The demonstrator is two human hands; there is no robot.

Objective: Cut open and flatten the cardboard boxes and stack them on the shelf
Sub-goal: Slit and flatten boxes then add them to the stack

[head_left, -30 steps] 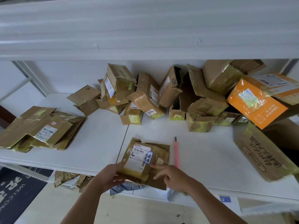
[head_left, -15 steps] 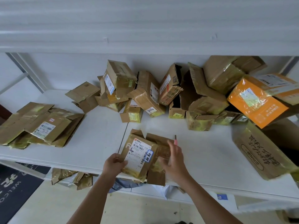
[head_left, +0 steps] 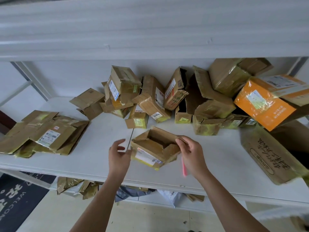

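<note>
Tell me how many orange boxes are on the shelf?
1: the orange box lies tilted on the pile of boxes at the right. Others may be hidden.

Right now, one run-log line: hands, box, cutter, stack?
left hand: open, at small open brown cardboard box | right hand: pinches box flap | pink cutter: on white shelf | flattened cardboard stack: left

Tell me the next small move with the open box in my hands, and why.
Probably press the small open box flat against the shelf. Its top gapes open and its walls stand up, so it is not flat yet. The right hand pinches its far right wall, the left hand touches its left end, and the flattened stack lies to the left, ready to take it.
</note>
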